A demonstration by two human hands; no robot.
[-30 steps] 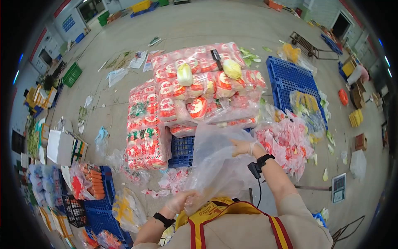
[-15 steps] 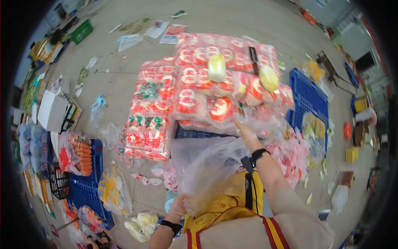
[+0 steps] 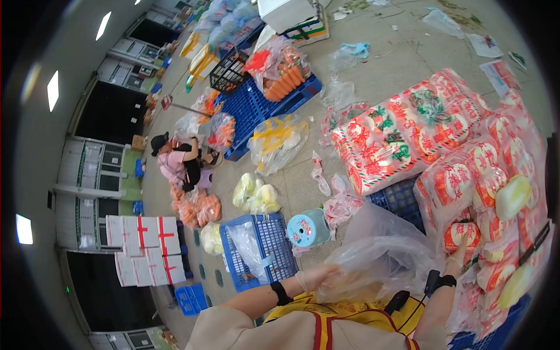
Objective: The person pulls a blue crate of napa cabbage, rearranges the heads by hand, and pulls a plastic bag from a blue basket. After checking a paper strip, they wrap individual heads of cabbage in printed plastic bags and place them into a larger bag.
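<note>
My left hand (image 3: 324,276) is closed on the rim of a large clear plastic bag (image 3: 385,262), which spreads loosely in front of my yellow apron (image 3: 350,306). My right hand (image 3: 461,252) reaches to the near side of the stack, its visible fingers stretched out against a round red-and-white printed package (image 3: 462,235). Clear film covers much of the stacked printed packages (image 3: 487,157). On top lie a bare napa cabbage (image 3: 513,197), a second pale napa cabbage (image 3: 516,286) and a long black object (image 3: 535,244).
A light-blue stool (image 3: 308,227) and a blue crate (image 3: 256,248) stand to my left. Beyond are a blue pallet (image 3: 251,108) with bagged carrots (image 3: 286,79) and a crouching person (image 3: 178,163). White boxes (image 3: 143,242) are stacked farther left.
My view has turned left, bringing the crouching person, stool and white boxes into sight. My left hand still grips the bag; my right hand remains at the stack.
</note>
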